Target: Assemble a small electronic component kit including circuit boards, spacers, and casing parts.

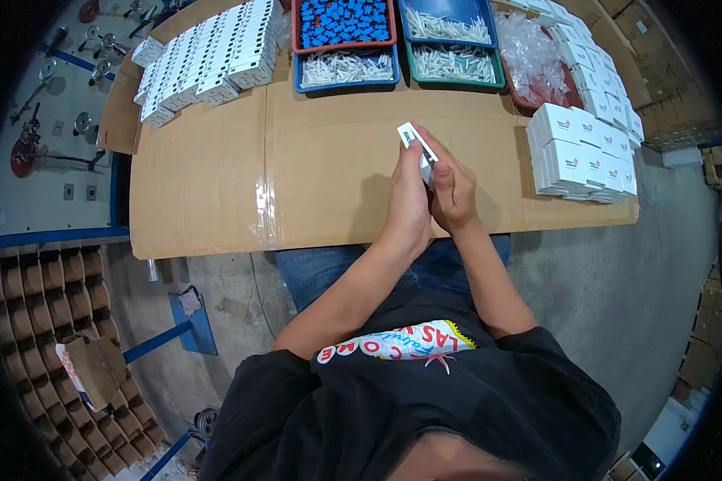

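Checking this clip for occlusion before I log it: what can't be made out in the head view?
Head view, hidden: lower part of the white box-shaped item, covered by left-hand grip and right-hand grip.
Head view, too small: that item's dark marking.
Head view, cut off by the top edge: far rim of the red tray.
Head view, hidden: whatever lies beneath the clear plastic bags.

cardboard divider grid (52, 309) at lower left, blue plate (196, 335), grey floor (569, 280), brown cartons (675, 104) at right
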Demonstrator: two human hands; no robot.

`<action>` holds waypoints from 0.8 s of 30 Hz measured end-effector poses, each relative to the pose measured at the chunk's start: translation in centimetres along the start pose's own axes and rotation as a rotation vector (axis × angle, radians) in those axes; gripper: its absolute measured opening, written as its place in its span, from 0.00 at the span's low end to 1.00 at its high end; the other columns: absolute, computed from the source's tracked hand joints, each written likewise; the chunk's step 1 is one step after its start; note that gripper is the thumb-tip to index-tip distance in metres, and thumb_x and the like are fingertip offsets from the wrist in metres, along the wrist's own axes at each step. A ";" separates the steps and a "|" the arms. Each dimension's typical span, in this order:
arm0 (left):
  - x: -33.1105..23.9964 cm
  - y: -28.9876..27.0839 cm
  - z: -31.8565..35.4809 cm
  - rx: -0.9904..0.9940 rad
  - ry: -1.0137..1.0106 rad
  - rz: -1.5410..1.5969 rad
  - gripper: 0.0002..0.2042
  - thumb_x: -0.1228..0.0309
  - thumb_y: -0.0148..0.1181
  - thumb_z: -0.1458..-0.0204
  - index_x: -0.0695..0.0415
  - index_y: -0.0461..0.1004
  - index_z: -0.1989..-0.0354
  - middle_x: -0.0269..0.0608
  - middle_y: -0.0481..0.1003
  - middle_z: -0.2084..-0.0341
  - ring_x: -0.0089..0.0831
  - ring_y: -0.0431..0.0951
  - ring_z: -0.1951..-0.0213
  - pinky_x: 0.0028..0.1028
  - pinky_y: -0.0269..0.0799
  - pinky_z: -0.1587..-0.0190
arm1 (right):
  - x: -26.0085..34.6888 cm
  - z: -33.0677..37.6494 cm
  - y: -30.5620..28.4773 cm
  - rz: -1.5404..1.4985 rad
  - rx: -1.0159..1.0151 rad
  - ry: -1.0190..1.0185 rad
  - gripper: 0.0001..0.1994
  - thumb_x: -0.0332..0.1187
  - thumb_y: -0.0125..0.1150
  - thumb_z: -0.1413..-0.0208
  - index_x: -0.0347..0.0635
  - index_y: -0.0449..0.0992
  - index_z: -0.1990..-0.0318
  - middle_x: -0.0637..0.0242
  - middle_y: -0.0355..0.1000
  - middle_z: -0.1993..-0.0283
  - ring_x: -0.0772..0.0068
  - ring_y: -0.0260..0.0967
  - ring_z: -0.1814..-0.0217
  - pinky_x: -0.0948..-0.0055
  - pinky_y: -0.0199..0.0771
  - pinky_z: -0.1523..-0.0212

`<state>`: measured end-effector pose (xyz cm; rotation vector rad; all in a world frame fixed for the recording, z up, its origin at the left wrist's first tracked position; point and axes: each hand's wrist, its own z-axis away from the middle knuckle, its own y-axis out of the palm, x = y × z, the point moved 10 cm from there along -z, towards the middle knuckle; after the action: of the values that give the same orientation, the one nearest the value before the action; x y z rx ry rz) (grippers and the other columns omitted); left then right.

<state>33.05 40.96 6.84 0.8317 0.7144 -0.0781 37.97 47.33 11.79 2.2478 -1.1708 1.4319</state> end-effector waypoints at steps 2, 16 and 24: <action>-0.1 0.1 0.0 0.013 -0.019 0.027 0.22 0.48 0.50 0.33 0.53 0.69 0.42 0.35 0.73 0.52 0.30 0.73 0.47 0.33 0.66 0.40 | 0.0 -0.1 0.0 -0.012 0.004 0.003 0.27 0.46 0.41 0.24 0.30 0.71 0.35 0.44 0.72 0.35 0.48 0.72 0.34 0.62 0.70 0.35; -0.1 -0.8 -1.2 0.145 -0.072 0.001 0.18 0.51 0.54 0.35 0.50 0.70 0.45 0.35 0.74 0.54 0.29 0.74 0.51 0.36 0.68 0.43 | -1.1 -0.1 0.3 -0.212 0.061 0.095 0.28 0.47 0.42 0.24 0.31 0.68 0.31 0.48 0.67 0.29 0.56 0.66 0.28 0.65 0.63 0.30; -1.6 0.2 -0.8 0.185 0.063 -0.083 0.26 0.58 0.53 0.35 0.48 0.60 0.30 0.32 0.72 0.51 0.23 0.74 0.51 0.30 0.70 0.49 | 0.4 -0.5 -0.1 -0.209 0.012 0.002 0.29 0.47 0.39 0.26 0.30 0.67 0.31 0.44 0.63 0.27 0.49 0.61 0.24 0.60 0.58 0.27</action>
<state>31.46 41.33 7.52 0.9845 0.8094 -0.1958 37.79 47.48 12.41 2.2976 -0.8968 1.3628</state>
